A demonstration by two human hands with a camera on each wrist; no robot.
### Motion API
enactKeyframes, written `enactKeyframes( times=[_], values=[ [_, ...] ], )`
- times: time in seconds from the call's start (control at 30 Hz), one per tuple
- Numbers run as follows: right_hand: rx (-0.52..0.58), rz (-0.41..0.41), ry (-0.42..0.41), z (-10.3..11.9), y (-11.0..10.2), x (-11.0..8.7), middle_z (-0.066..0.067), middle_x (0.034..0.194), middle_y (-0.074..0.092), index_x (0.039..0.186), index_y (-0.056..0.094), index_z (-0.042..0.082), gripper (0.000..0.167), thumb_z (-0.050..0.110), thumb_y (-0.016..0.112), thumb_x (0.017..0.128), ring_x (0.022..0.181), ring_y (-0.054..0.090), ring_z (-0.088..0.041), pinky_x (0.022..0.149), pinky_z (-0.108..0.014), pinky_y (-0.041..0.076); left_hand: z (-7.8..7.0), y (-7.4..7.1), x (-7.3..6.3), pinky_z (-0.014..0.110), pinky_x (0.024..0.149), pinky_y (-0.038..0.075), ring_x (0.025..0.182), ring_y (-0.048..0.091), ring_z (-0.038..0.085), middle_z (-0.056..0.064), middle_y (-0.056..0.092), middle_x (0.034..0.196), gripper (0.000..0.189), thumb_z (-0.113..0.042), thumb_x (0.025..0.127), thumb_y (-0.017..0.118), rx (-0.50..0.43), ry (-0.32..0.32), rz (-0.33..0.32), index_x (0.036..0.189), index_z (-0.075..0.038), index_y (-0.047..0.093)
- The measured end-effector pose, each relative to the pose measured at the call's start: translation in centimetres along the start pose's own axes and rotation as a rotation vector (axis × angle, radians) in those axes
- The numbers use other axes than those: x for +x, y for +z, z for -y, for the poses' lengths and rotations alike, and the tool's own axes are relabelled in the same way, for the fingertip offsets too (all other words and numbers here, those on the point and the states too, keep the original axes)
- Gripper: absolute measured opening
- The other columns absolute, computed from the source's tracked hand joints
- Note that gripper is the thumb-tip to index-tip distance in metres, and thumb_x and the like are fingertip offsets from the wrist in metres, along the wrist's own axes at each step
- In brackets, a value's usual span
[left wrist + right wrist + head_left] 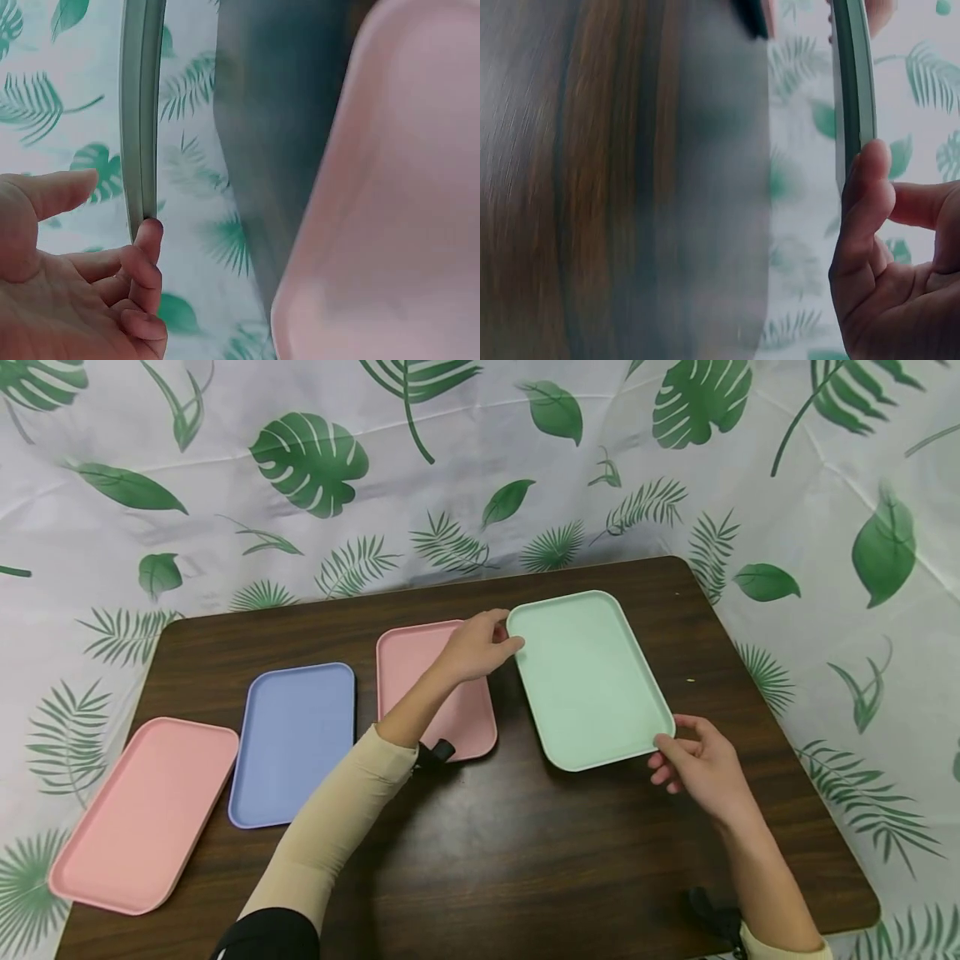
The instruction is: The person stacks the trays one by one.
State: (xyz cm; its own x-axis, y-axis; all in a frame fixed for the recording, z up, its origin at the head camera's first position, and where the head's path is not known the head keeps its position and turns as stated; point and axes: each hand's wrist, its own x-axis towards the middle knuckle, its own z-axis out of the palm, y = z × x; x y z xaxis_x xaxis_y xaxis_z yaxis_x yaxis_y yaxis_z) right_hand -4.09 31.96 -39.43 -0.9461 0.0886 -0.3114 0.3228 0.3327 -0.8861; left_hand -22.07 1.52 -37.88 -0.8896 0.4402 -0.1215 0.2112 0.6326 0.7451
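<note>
A pale green tray [592,681] is held up off the dark wooden table between both hands, seen edge-on in both wrist views. My left hand [480,646] holds its far left corner. In the left wrist view the fingers [146,270] curl at the underside, with the thumb on the other face. At the near right corner, my right hand [697,764] pinches the rim, thumb on top and fingers below. Under the left forearm lies a pink tray [472,718], partly hidden by that arm.
Left of the arms, a blue tray [300,735] and another pink tray [150,810] lie on the brown wooden table [525,860]. The outer pink tray is turned at an angle, close against the blue one. A leaf-print cloth [465,468] hangs behind the table.
</note>
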Motion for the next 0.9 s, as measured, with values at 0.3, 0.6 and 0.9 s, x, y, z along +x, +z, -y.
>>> enactKeyframes(
  times=[0.3, 0.6, 0.9],
  values=[
    [0.098, 0.149, 0.011, 1.8, 3.9, 0.6, -0.014, 0.080, 0.068, 0.140, 0.028, -0.004, 0.053, 0.021, 0.055, 0.102, 0.059, 0.066, -0.019, 0.050, -0.030, 0.051, 3.6, -3.3, -2.7, 0.036, 0.070, 0.043, 0.086, 0.055, 0.023, 0.006, 0.060, 0.109, 0.057, -0.036, 0.096, 0.057, -0.101, -0.118, -0.013, 0.144, -0.007, 0.047],
    [0.140, 0.246, 0.022, 2.4, 8.2, 1.5, -0.017, 0.081, 0.067, 0.135, 0.033, -0.003, 0.047, 0.020, 0.056, 0.101, 0.060, 0.066, -0.022, 0.049, -0.029, 0.051, 7.0, -5.5, -5.0, 0.043, 0.080, 0.045, 0.102, 0.055, 0.028, 0.013, 0.060, 0.115, 0.054, -0.034, 0.097, 0.056, -0.103, -0.176, -0.040, 0.143, -0.006, 0.048],
    [0.176, 0.322, 0.058, 2.7, 11.9, 1.4, -0.018, 0.087, 0.069, 0.133, 0.036, -0.001, 0.041, 0.018, 0.055, 0.101, 0.061, 0.066, -0.022, 0.049, -0.028, 0.050, 9.7, -6.9, -5.8, 0.046, 0.083, 0.046, 0.106, 0.055, 0.031, 0.016, 0.059, 0.119, 0.052, -0.033, 0.099, 0.056, -0.071, -0.236, -0.077, 0.142, -0.006, 0.049]
  ],
)
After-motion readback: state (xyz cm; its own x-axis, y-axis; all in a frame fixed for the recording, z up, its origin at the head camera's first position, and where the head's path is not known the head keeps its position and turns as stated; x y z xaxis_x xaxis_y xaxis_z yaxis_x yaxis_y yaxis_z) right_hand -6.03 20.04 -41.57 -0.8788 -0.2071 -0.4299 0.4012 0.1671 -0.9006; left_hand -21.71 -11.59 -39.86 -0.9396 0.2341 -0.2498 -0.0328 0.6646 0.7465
